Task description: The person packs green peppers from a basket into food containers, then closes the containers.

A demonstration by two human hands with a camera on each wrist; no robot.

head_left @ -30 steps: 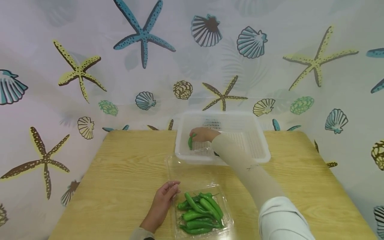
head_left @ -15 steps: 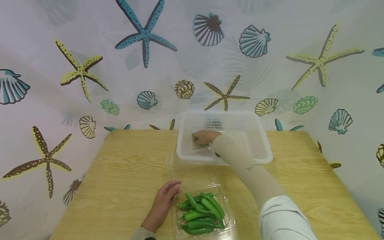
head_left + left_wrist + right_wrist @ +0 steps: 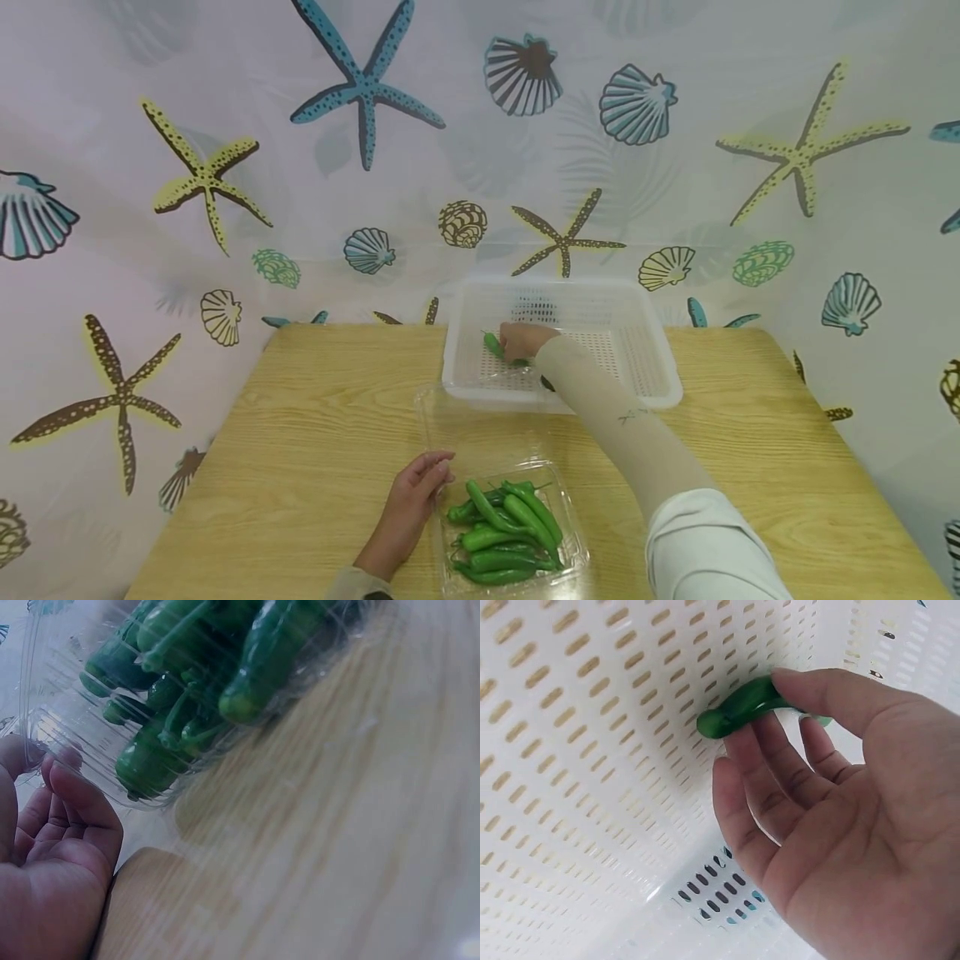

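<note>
My right hand [image 3: 525, 341] is inside a white perforated plastic basket [image 3: 660, 367] at the back of the table. Between its thumb and fingers it pinches a curved green chili pepper [image 3: 740, 708], close over the basket's slotted floor. Part of the pepper is hidden behind the fingers in the head view. At the front, my left hand [image 3: 411, 500] pinches the left edge of a clear plastic clamshell container [image 3: 573, 533], thumb and fingertips at the rim in the left wrist view. Several glossy green chili peppers [image 3: 510, 529] lie heaped in that container.
The clamshell's clear lid [image 3: 480, 425] lies folded back toward the basket, its far edge overlapping the basket's front rim in the head view. Everything stands on a wood-grain table [image 3: 315, 417]. A curtain [image 3: 420, 150] printed with starfish and shells hangs around its back and sides.
My right hand has moved slightly right within the basket. The chili pepper, hanging steeply before, now lies slanted near the basket floor. My left hand and the container have stayed put.
</note>
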